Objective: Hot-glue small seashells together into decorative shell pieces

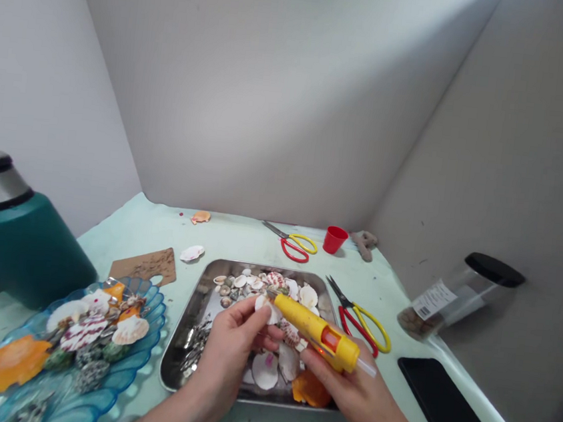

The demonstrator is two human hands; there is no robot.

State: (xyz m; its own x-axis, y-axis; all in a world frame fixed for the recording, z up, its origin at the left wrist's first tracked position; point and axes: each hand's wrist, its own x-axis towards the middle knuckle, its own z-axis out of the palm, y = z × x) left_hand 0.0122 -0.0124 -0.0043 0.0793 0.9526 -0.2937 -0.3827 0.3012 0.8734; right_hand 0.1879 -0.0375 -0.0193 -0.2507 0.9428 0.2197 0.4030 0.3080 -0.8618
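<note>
My right hand [343, 385] grips a yellow glue gun [316, 332] with an orange trigger, its nozzle pointing left at a small pale shell [271, 312]. My left hand [230, 346] pinches that shell between thumb and fingers. Both hands hover over a steel tray [182, 335] filled with several shells of mixed colours.
A blue glass dish [146, 351] of shells sits at the left, a teal bin [16, 243] behind it. Two pairs of yellow-and-red scissors [365, 317] [295, 245], a red cup [334, 239], a brown card [147, 265], a tilted jar [458, 297] and a black slab [451, 417] lie around.
</note>
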